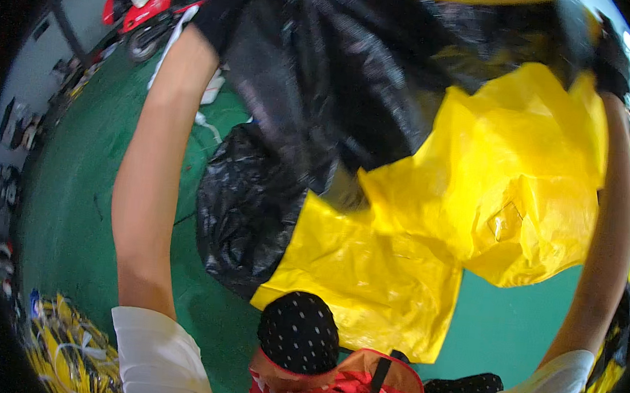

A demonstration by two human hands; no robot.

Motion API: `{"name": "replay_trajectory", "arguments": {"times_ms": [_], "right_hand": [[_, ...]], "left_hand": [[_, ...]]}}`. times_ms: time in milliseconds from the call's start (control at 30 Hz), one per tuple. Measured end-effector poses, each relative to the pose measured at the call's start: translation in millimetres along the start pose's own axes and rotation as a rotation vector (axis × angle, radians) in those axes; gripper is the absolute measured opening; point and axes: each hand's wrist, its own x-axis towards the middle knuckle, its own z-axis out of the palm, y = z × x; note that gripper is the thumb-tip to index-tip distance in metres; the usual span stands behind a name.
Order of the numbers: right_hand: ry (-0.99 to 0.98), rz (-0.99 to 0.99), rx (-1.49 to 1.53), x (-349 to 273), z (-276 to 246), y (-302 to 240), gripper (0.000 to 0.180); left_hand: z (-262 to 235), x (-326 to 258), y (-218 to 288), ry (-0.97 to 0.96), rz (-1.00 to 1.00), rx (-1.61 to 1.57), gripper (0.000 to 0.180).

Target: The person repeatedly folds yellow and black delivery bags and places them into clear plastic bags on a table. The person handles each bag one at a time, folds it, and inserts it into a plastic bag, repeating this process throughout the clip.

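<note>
Both my arms are stretched forward and up, lifting a large plastic sheet, black (338, 74) on the left and yellow (528, 175) on the right. My left hand (232, 17), in a black glove, is closed on the black side near the top edge. At the upper right my right hand (610, 67), also gloved in black, grips the other side; motion blurs it and its fingers show little. The sheet hangs in folds between them. Below it lie crumpled black plastic (241, 213) and a flat yellow piece (375, 281); whether these join the raised sheet I cannot tell.
The green floor (74, 194) spreads beneath. A red motorbike (148, 20) stands at the far left, near a white cord (207, 125). Bundled yellow-and-black material (74, 348) lies at the lower left, with more along the right edge. Black dotted cloth (298, 334) shows close to me.
</note>
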Motion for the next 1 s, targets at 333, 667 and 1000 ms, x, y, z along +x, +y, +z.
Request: {"name": "replay_trajectory", "arguments": {"times_ms": [333,667,1000], "right_hand": [[-1.883,-0.441,1.358,-318,-256,-439,0.095],[-1.96,-0.289,0.932,-461,-470,-298,0.083],[-0.926,-0.081,1.544,-252,-311,-483,0.065]], "left_hand": [[-43,-279,-356,0.034,-1.233,-0.005,0.063],[-25,-323,-467,-0.311,-0.905,0.722,0.079],[89,-97,-280,-0.188,0.21,1.028,0.066]]}}
